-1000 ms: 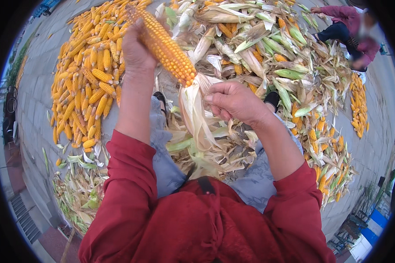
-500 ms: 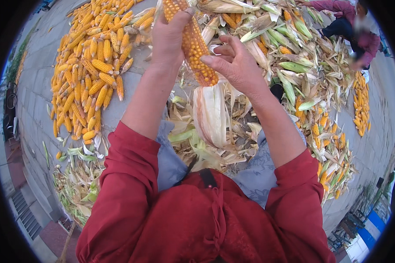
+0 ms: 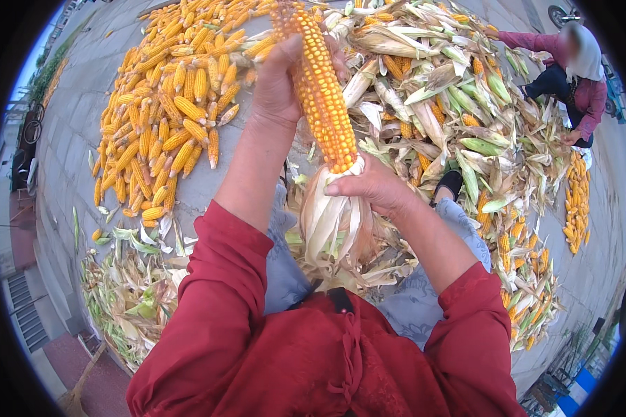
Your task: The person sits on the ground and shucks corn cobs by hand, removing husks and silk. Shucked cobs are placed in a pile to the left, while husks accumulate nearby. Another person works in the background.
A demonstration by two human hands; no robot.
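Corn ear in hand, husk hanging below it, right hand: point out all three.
Corn ear (image 3: 323,96): head view, on the yellow kernels midway along.
Husk (image 3: 332,221): head view, on its pale leaves below the ear.
Right hand (image 3: 375,187): head view, on the back, near the thumb's base.

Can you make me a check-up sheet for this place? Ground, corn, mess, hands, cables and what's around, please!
Surface: grey paved ground.
Job's things: one yellow corn cob, kernels bare; its pale husk hangs from the base.
Clutter: heap of bare cobs at left; pile of husks and cobs at right; loose husks lower left.
Hands: left hand grips the cob; right hand grips the husk.
Cables: nothing seen.
Surroundings: co-worker upper right; bicycle far left.
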